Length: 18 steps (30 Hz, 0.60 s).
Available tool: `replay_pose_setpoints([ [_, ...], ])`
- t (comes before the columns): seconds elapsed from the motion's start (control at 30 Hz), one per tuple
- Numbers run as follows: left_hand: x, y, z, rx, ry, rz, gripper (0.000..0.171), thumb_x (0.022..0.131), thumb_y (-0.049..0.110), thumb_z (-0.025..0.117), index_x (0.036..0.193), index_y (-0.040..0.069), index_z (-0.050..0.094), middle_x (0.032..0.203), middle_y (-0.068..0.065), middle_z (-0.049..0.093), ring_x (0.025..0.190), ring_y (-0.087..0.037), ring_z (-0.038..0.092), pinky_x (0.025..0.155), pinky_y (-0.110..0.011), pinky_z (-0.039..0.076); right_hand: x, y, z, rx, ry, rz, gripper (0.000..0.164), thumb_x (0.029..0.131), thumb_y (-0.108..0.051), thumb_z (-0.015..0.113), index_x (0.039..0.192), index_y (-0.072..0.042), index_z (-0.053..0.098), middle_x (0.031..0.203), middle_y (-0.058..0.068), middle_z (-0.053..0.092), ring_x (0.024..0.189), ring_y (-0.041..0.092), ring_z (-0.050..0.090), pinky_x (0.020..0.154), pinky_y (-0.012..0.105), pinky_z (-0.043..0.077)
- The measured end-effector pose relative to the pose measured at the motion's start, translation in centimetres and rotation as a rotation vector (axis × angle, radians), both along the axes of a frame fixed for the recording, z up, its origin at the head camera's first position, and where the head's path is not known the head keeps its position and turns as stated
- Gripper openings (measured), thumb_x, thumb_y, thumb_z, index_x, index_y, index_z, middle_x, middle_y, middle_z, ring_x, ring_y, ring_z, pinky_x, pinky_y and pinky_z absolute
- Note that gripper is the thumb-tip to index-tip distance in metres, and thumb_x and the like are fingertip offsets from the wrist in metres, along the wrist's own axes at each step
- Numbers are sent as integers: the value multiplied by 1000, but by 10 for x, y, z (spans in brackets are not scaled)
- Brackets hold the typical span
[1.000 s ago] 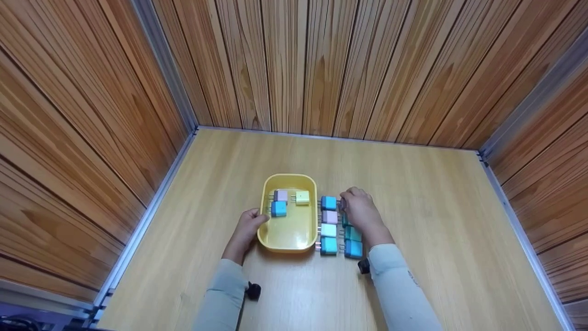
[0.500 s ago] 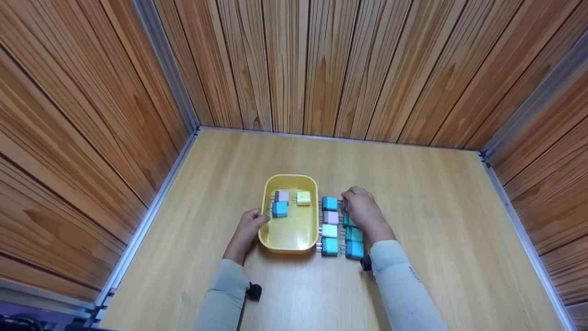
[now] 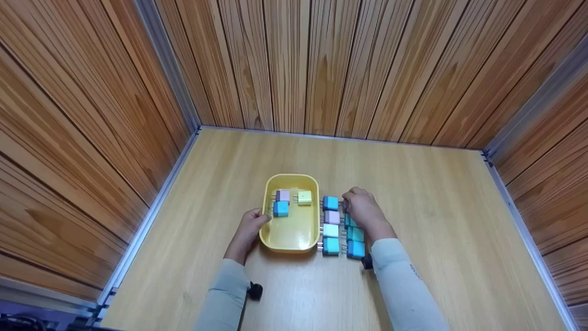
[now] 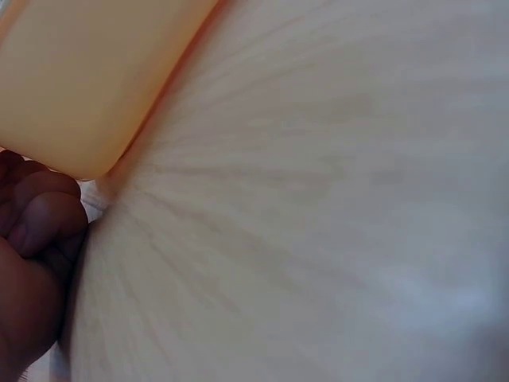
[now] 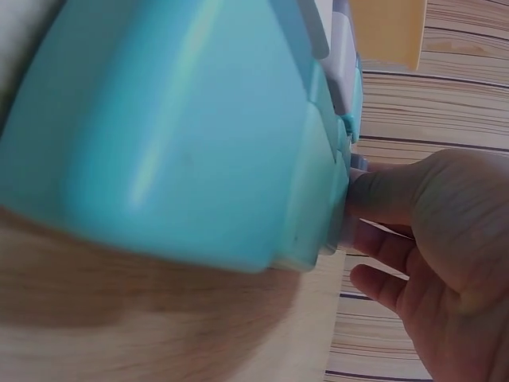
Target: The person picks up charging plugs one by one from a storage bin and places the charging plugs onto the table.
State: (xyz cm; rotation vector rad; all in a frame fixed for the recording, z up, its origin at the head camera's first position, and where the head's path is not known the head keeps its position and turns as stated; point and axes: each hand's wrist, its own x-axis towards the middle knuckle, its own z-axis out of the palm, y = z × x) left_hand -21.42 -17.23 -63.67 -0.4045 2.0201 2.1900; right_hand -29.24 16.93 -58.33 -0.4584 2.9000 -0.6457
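My left hand (image 3: 248, 229) grips the left rim of a yellow plastic tray (image 3: 289, 250), thumb over the edge. In the left wrist view the curled fingers (image 4: 52, 215) lie against the tray's outer wall. Inside the tray lie a purple plug adapter (image 3: 283, 196), a blue adapter (image 3: 280, 209) and a pale yellow adapter (image 3: 304, 197). At the far end of the right-hand column, my right hand (image 3: 365, 211) pinches a purple plug adapter (image 3: 346, 205), mostly hidden by the fingers. Its thumb (image 5: 386, 193) shows beside the row in the right wrist view.
Two columns of adapters stand right of the tray. The left one has a blue adapter (image 3: 330, 202), a lilac one (image 3: 332, 217), a white one (image 3: 330, 230) and a turquoise one (image 3: 330, 246). Nearest in the right column is another blue adapter (image 3: 356, 249). Wooden panels (image 3: 321, 69) enclose the table.
The whole head view shifts slightly. Both hands keep their places, the left at the tray rim and the right at the far adapter.
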Motion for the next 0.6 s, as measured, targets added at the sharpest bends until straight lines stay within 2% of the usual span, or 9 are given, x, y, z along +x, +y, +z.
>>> replay_pose_setpoints([
  [0.2,0,1,0,8,-10,6,14,87,12,61,87,-2,65,86,-15,72,67,-19,64,56,-27,51,-1,3,1,-102,-120,-61,35,103,-9,50,136,-11,61,124,1,56,120,27,49,108,53,44],
  [0.4,0,-1,1,7,-3,1,12,86,12,61,80,3,61,90,-15,72,67,-19,64,55,-26,51,0,3,3,-337,-321,-233,34,107,-26,42,136,-20,58,125,-1,54,119,24,47,108,50,42],
  [0.53,0,-1,0,8,1,-4,12,86,13,61,81,1,61,91,-16,72,68,-19,64,56,-26,51,-1,3,5,-416,-386,-291,37,108,-38,37,134,-24,59,126,0,54,119,25,47,105,47,42],
  [0.6,0,-1,-1,7,3,-4,12,86,13,61,81,2,61,90,-15,72,68,-19,64,56,-26,51,-1,4,5,-407,-372,-276,37,108,-38,37,134,-23,59,125,0,54,119,25,47,105,47,43],
])
